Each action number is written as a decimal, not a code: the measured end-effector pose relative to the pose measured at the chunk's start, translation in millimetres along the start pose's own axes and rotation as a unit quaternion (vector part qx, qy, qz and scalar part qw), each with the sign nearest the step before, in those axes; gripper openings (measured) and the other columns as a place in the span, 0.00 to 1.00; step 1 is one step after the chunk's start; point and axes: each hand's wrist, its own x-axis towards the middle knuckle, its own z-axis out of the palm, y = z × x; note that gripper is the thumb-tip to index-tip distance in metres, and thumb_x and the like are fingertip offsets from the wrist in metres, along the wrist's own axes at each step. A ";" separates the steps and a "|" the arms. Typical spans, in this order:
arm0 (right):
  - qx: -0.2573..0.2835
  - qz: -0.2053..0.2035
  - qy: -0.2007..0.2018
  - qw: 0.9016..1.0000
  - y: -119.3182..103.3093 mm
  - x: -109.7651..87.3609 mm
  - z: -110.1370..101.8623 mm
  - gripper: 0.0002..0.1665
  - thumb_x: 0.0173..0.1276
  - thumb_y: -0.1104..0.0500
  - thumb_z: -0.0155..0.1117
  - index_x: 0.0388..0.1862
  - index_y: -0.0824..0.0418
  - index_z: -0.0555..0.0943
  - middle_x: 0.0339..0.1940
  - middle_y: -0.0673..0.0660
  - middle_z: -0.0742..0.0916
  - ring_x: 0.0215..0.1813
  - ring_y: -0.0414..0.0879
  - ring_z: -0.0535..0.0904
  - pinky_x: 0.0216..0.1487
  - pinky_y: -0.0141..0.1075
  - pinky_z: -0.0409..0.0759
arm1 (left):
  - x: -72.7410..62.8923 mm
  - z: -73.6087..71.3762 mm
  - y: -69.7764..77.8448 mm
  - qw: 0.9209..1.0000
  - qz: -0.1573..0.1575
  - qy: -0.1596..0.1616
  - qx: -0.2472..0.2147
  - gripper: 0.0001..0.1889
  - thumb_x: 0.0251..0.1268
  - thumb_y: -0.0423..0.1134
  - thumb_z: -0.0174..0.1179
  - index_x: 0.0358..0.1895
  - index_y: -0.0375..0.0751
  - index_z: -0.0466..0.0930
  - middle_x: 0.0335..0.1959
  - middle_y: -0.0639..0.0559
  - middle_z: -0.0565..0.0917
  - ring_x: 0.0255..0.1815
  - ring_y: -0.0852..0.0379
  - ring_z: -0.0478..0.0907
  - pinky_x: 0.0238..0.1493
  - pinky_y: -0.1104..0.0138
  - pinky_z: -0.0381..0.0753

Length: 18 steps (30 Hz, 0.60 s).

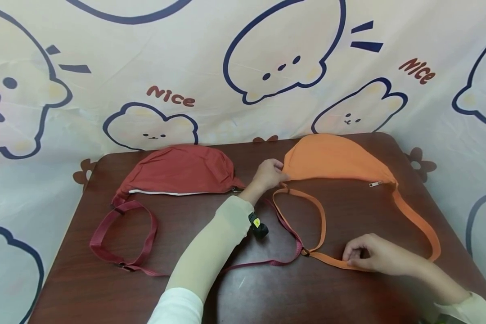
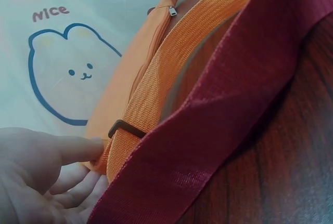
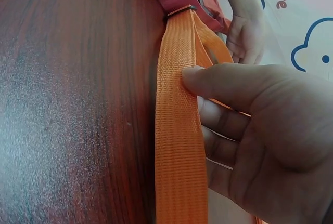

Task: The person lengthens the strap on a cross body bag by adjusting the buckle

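Note:
An orange waist bag (image 1: 332, 157) lies at the back right. My left hand (image 1: 269, 174) pinches its left end, where the strap joins near a black buckle (image 2: 125, 128). My right hand (image 1: 372, 254) holds the orange strap (image 3: 179, 115) between thumb and fingers, at the front right. This strap loops round from the bag's right end and meets a dark red strap (image 2: 208, 115) at a small slider (image 1: 305, 252). To the left lies a red waist bag (image 1: 182, 171) with a white zip edge. My left forearm hides part of the red strap.
The brown wooden table (image 1: 117, 297) carries both bags. A cartoon-printed cloth (image 1: 210, 54) stands close behind and at both sides. A looped part of the red strap (image 1: 99, 231) lies near the left edge. A small black device (image 1: 260, 229) sits on my left wrist.

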 end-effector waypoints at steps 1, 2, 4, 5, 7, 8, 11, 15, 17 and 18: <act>0.001 0.000 -0.002 1.000 -0.6 0.3 0.4 0.05 0.73 0.60 0.66 0.39 0.50 0.85 0.31 0.45 0.87 0.32 0.35 0.80 0.31 0.33 0.80 | -0.3 0.5 -0.1 1.000 0.000 0.000 0.001 0.19 0.68 0.36 0.68 0.58 0.33 0.78 0.44 0.44 0.85 0.39 0.52 0.83 0.42 0.62 0.83; 0.001 0.001 -0.003 1.000 -0.8 0.6 1.0 0.05 0.73 0.60 0.66 0.39 0.49 0.85 0.30 0.45 0.87 0.32 0.35 0.80 0.31 0.33 0.80 | -0.6 0.9 -0.2 1.000 -0.002 0.000 0.004 0.19 0.68 0.37 0.68 0.58 0.33 0.78 0.44 0.44 0.85 0.40 0.52 0.83 0.42 0.62 0.83; 0.001 0.003 -0.005 1.000 -0.5 0.9 1.3 0.04 0.73 0.60 0.67 0.39 0.49 0.85 0.30 0.45 0.86 0.31 0.34 0.79 0.30 0.33 0.80 | -1.2 1.5 -0.2 1.000 -0.005 0.001 0.006 0.19 0.68 0.37 0.68 0.57 0.33 0.78 0.44 0.44 0.86 0.40 0.52 0.84 0.42 0.62 0.83; 0.003 0.005 -0.007 1.000 -0.4 0.8 1.4 0.04 0.73 0.60 0.67 0.39 0.50 0.85 0.30 0.45 0.86 0.31 0.34 0.79 0.30 0.33 0.80 | -1.6 1.6 -0.3 1.000 -0.007 0.001 0.007 0.18 0.68 0.37 0.68 0.57 0.33 0.78 0.43 0.44 0.86 0.40 0.52 0.84 0.42 0.62 0.83; 0.006 0.006 -0.009 1.000 0.2 0.8 1.7 0.04 0.73 0.60 0.67 0.39 0.50 0.85 0.30 0.45 0.86 0.31 0.34 0.79 0.30 0.33 0.80 | -2.5 1.2 0.1 1.000 -0.010 0.002 0.008 0.19 0.67 0.37 0.69 0.57 0.33 0.78 0.43 0.44 0.86 0.40 0.52 0.84 0.42 0.62 0.83; 0.007 0.006 -0.011 1.000 0.5 0.6 1.7 0.04 0.73 0.59 0.67 0.39 0.50 0.85 0.30 0.45 0.86 0.31 0.34 0.79 0.30 0.33 0.80 | -3.1 0.7 0.5 1.000 -0.010 0.003 0.009 0.20 0.67 0.37 0.69 0.57 0.33 0.78 0.44 0.44 0.86 0.40 0.52 0.84 0.42 0.62 0.83; 0.011 0.005 -0.016 1.000 1.9 -0.4 1.5 0.03 0.74 0.59 0.67 0.41 0.50 0.85 0.31 0.45 0.87 0.32 0.35 0.80 0.31 0.33 0.81 | -5.2 -2.2 1.6 1.000 -0.008 0.004 0.010 0.21 0.67 0.39 0.69 0.58 0.33 0.77 0.45 0.43 0.85 0.41 0.51 0.83 0.44 0.61 0.83; 0.013 0.001 -0.022 1.000 2.2 -0.9 0.0 0.04 0.73 0.59 0.67 0.44 0.51 0.84 0.33 0.44 0.87 0.34 0.37 0.82 0.33 0.33 0.82 | -9.0 -9.8 1.7 1.000 0.004 0.006 0.020 0.24 0.67 0.42 0.68 0.62 0.34 0.76 0.51 0.42 0.83 0.47 0.48 0.82 0.48 0.58 0.82; 0.009 -0.001 -0.022 1.000 -0.1 -0.6 -2.3 0.04 0.74 0.59 0.66 0.46 0.52 0.84 0.34 0.44 0.88 0.36 0.37 0.82 0.34 0.33 0.82 | -10.9 -16.0 1.7 1.000 0.016 0.002 0.025 0.25 0.69 0.44 0.66 0.63 0.34 0.76 0.53 0.41 0.82 0.50 0.47 0.81 0.51 0.56 0.81; 0.008 0.003 -0.021 1.000 -2.1 -0.5 -4.4 0.05 0.74 0.58 0.66 0.47 0.52 0.84 0.35 0.45 0.88 0.36 0.38 0.82 0.35 0.33 0.82 | -11.7 -19.7 1.8 0.999 0.024 -0.002 0.028 0.25 0.70 0.45 0.66 0.64 0.34 0.75 0.55 0.41 0.82 0.52 0.47 0.80 0.52 0.56 0.81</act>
